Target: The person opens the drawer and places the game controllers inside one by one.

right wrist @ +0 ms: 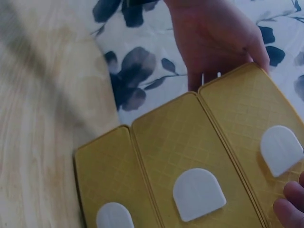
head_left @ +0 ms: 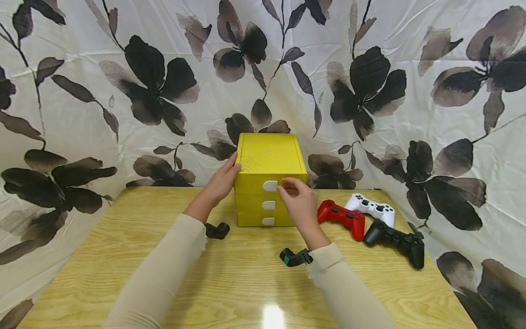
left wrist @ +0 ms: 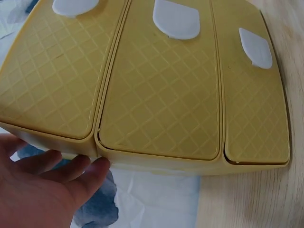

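Note:
A yellow three-drawer box stands toward the back of the table, its drawers closed. Each drawer front bears a white rounded pull tab, the top tab being level with my right hand. My left hand rests on the box's left side; in the left wrist view its extended fingers touch the side by the top drawer. Just right of the top tab is my right hand, fingers loosely bent. In the right wrist view its fingertips appear close to that tab but apart from it.
Right of the box lie a red game controller, a white one and a black one, close together. A floral cloth hangs behind the wooden table. Both wrists wear black devices.

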A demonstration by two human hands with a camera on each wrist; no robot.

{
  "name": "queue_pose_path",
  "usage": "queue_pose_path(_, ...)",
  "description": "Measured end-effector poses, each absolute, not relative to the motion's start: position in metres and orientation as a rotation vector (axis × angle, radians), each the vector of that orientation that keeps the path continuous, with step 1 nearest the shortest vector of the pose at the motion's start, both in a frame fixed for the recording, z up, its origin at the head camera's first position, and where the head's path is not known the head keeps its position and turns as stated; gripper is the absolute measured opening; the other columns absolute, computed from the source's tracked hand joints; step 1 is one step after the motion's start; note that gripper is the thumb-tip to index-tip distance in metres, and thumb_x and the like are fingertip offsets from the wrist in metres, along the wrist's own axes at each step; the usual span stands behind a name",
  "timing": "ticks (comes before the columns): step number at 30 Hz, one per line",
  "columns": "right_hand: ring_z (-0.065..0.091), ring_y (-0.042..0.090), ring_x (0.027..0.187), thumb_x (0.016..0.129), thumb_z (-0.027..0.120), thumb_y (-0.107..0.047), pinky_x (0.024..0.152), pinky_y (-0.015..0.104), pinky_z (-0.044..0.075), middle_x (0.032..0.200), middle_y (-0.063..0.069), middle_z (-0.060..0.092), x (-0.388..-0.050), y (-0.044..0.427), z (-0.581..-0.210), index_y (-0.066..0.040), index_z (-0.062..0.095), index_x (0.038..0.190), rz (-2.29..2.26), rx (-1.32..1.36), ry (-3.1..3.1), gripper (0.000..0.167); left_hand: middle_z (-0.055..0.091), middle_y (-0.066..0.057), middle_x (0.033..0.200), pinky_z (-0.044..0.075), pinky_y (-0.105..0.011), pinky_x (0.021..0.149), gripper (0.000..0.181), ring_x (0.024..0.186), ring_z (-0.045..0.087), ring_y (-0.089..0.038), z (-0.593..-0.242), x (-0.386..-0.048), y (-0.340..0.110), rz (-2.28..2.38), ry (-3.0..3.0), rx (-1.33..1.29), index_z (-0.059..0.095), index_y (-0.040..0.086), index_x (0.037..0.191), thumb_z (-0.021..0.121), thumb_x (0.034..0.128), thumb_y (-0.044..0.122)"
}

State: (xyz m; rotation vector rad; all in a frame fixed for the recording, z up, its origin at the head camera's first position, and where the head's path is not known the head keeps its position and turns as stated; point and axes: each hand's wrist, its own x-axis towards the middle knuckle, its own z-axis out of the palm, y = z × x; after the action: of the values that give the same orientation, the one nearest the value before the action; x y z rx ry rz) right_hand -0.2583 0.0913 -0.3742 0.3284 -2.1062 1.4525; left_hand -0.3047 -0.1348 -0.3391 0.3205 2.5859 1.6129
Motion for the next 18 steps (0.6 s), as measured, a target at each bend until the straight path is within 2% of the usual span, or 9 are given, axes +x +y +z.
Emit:
queue_pose_path(7,0.073,0.025,0.087,0.085,0.074,-0.013,0.077,0.033,0.059,0.099,0.012,0.074,-0.2616,0.0873,-0.3748,-0.004,0.071,0.104,1.470,0.320,-2.114,0.021,0.003,0.005,0.164,0.013,-0.048,0.122,0.060,0.152,0.004,-0.020,-0.3371,-0.3051,-0.1326,1.589,2.609,0.335,0.002,0.029,0.156,0.028,0.1049,0.047)
queue_pose_path(18,0.072,0.022,0.089,0.086,0.074,-0.015,0.077,0.033,0.059,0.097,0.009,0.073,-0.2665,0.0814,-0.3775,-0.007,0.072,0.105,1.446,0.268,-2.117,0.021,0.000,0.002,0.164,0.027,-0.054,0.115,0.061,0.151,0.009,-0.026,-0.3376,-0.3085,-0.1299,1.656,2.508,0.317,0.000,0.030,0.156,0.029,0.1050,0.046)
